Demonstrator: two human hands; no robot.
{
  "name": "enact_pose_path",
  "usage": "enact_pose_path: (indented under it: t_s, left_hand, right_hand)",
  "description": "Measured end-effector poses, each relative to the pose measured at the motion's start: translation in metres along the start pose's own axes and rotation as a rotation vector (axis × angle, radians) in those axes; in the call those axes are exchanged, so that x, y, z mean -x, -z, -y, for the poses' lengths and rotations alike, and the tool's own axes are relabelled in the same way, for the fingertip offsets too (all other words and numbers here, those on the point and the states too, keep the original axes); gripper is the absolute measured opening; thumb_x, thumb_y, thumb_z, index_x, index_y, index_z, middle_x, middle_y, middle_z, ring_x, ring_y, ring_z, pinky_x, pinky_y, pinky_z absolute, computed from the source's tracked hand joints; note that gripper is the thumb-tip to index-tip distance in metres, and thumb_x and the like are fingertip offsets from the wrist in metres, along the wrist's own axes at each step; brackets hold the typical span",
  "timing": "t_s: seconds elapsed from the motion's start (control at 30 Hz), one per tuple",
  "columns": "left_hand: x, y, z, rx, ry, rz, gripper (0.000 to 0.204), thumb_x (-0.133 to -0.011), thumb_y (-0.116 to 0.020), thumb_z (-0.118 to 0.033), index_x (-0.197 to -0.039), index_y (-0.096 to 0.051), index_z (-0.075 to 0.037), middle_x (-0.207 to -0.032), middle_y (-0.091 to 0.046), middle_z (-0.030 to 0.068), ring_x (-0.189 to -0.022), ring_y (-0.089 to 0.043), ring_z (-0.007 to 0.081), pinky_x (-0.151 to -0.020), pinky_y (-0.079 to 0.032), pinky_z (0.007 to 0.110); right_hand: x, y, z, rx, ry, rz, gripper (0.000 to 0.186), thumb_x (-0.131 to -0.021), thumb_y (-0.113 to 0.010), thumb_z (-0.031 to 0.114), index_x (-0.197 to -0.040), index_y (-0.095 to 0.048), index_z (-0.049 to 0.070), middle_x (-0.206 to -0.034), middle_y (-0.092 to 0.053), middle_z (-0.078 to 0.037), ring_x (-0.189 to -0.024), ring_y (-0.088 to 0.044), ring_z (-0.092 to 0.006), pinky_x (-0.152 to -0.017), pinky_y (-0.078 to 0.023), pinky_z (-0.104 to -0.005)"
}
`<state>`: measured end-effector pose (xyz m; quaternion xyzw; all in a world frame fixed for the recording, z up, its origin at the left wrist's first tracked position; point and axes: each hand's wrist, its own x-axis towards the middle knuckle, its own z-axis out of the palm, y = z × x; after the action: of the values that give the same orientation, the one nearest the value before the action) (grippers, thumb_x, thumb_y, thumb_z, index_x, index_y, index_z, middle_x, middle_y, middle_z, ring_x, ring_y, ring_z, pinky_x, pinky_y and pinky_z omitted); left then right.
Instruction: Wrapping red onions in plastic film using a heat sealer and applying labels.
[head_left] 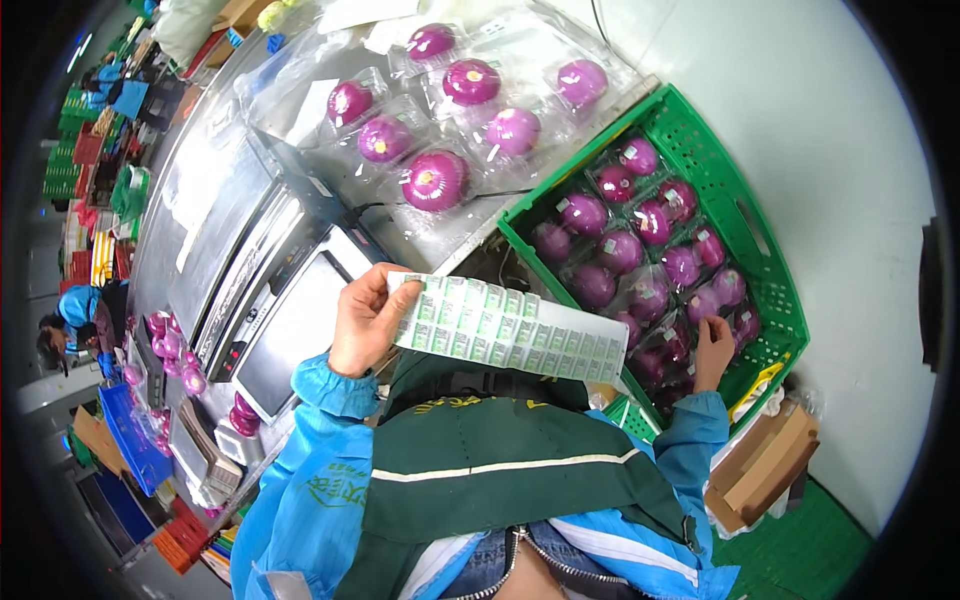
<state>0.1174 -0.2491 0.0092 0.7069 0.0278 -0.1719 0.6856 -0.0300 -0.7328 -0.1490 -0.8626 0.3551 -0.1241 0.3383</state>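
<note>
My left hand (374, 318) grips the left end of a long white sheet of small green-printed labels (505, 325), thumb on top. My right hand (714, 349) reaches into a green plastic crate (752, 230), its thumb and finger pinched at a bagged red onion (703, 303); whatever is between the fingertips is hidden. Many red onions in clear wrappers (620, 251) fill the crate.
Bagged red onions (435, 180) lie on the metal table (455, 227) beside a steel machine (281, 309). A cardboard box (760, 460) lies right. Two co-workers (78, 325) (130, 95) and stacked crates are at the far left.
</note>
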Motion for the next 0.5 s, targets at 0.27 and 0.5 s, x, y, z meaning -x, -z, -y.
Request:
enact_pose_path:
  t_s: [0.27, 0.5]
  left_hand:
    - [-0.003, 0.048, -0.012, -0.022, -0.175, -0.176, 0.011, -0.089, -0.058, -0.006, -0.096, -0.056, 0.002, -0.082, -0.062, 0.0022, -0.073, -0.057, 0.0052, -0.063, -0.046, 0.020]
    - [-0.001, 0.055, -0.013, -0.043, -0.216, -0.173, 0.013, -0.089, -0.059, -0.010, -0.096, -0.056, 0.000, -0.079, -0.059, -0.0007, -0.069, -0.053, 0.0026, -0.061, -0.043, 0.017]
  right_hand:
    - [0.012, -0.046, 0.226, -0.653, 0.100, 0.408, 0.015, -0.088, -0.056, 0.005, -0.100, -0.062, -0.001, -0.091, -0.064, -0.005, -0.081, -0.059, -0.0103, -0.073, -0.047, -0.0227]
    - [0.046, -0.077, 0.356, -0.494, 0.588, 0.956, 0.022, -0.083, -0.061, 0.003, -0.105, -0.061, -0.001, -0.092, -0.061, -0.008, -0.082, -0.059, -0.0132, -0.074, -0.047, -0.0252]
